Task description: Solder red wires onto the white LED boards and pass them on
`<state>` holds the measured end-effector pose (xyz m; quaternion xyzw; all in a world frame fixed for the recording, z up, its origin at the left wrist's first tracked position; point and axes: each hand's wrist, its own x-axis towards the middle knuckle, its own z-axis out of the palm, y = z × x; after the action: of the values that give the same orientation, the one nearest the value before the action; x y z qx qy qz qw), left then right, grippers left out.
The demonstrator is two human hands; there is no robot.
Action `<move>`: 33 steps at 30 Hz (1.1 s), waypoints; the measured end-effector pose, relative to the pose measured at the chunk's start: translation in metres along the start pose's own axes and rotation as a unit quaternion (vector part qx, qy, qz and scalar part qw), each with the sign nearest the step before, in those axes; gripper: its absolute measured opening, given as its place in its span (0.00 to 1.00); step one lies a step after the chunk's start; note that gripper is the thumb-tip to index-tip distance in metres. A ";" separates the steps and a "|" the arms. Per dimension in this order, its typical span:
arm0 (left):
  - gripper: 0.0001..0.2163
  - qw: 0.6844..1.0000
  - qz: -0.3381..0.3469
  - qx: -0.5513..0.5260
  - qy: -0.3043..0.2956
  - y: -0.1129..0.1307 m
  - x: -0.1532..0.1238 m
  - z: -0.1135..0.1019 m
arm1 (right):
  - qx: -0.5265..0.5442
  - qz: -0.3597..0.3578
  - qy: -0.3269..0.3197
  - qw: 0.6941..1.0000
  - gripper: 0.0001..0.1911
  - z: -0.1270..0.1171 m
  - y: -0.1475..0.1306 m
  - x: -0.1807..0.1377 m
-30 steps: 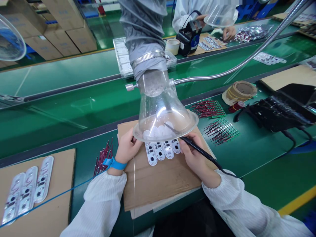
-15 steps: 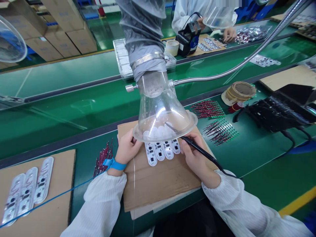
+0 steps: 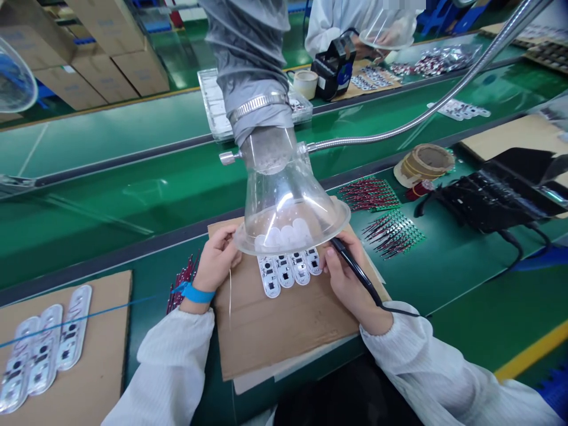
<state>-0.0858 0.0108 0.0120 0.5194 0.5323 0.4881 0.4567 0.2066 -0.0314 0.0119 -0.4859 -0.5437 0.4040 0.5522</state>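
Note:
My right hand [image 3: 344, 275] is closed round a black soldering iron [image 3: 355, 272], its tip hidden under the clear fume hood [image 3: 288, 207]. Several white oblong circuit boards [image 3: 286, 271] lie side by side on a cardboard sheet [image 3: 284, 325], their far ends under the hood. My left hand [image 3: 217, 257] is pinched on a thin solder wire [image 3: 229, 290] that hangs down over the cardboard, just left of the boards. A blue wrist strap [image 3: 193, 291] with a blue cord sits on my left wrist.
Red wire leads [image 3: 181, 284] lie left of the cardboard. More boards [image 3: 44, 346] rest on another cardboard at far left. Green panels with red leads [image 3: 381, 213], a tape roll [image 3: 428, 163] and a black unit [image 3: 497, 195] sit right. Another person works across the green belt [image 3: 133, 142].
The view has shifted slightly left. My left hand moved a little up and left with the solder wire; the soldering iron tilted steeper under the hood.

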 end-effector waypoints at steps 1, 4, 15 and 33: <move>0.13 1.000 0.005 0.007 -0.011 0.001 0.000 -0.001 | 0.001 0.001 0.000 1.000 0.17 0.001 0.000 0.000; 0.09 0.995 0.059 0.078 -0.032 0.004 -0.003 0.000 | -0.004 -0.007 -0.003 1.000 0.14 0.001 0.003 0.000; 0.11 0.978 0.112 0.166 -0.056 0.006 -0.009 0.006 | -0.033 -0.017 0.025 0.999 0.14 -0.018 0.015 0.008; 0.05 0.976 0.124 0.173 0.050 0.004 -0.010 0.003 | -0.083 -0.033 -0.036 0.995 0.17 -0.017 0.006 0.012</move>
<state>-0.0815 0.0005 0.0153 0.6273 0.5621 0.4675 0.2684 0.2252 -0.0206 0.0095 -0.4972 -0.6106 0.3560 0.5032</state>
